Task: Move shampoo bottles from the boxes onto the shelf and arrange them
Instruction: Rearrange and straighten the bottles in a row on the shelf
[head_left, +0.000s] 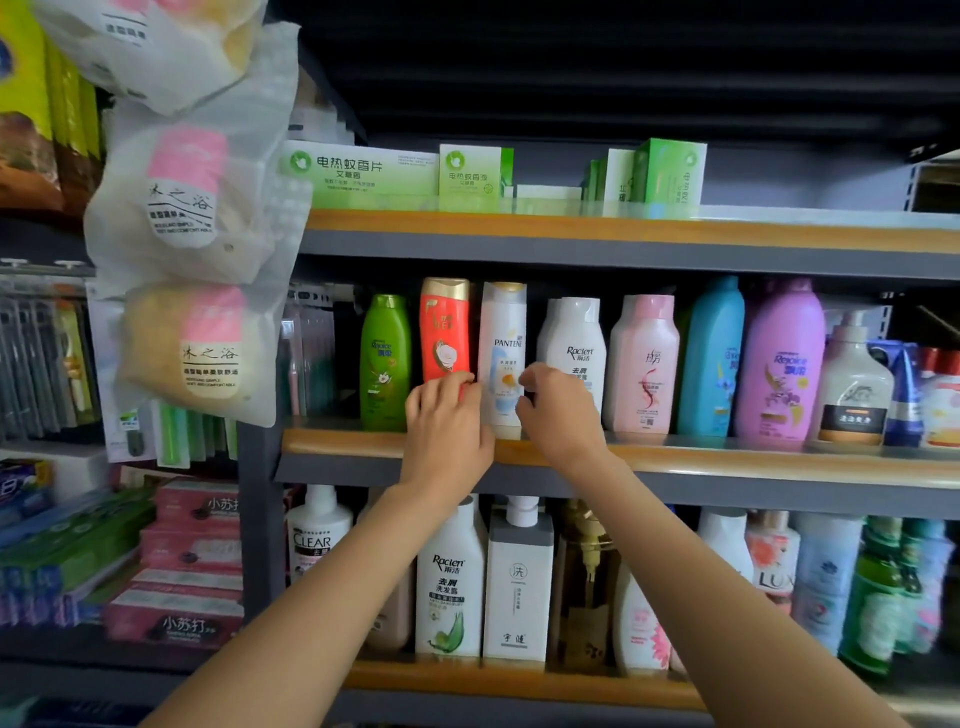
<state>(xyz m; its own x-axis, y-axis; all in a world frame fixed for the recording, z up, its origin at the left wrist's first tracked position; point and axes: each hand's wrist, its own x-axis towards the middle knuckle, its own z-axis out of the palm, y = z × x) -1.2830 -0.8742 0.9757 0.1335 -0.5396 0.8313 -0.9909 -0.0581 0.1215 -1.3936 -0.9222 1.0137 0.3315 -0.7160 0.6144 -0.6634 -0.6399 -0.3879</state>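
- Pantene bottle (503, 353): stands upright on the middle shelf (727, 457), directly between the two hands, front row near the shelf lip.
- Handling, my read: rigid plastic with a glossy label, so likely slick. Probably moderate weight if full. Tall and narrow, so it tips easily when nudged high up. Not fragile.
- Best hold: around the lower body or mid waist, one side each. Avoid the cap.
- left hand (447, 415): fingers curled, tips at the lower part of the red bottle (445, 332) and the Pantene's left edge. Cannot tell which of the two it actually grips.
- right hand (558, 410): fingers curled in, tips touching the Pantene's lower right side, just left of the white Raclen bottle (576, 348). Looks like a light pinch or nudge, not a full wrap.
- Green bottle (385, 358) sits just left of the left hand, untouched.
- No boxes in view.
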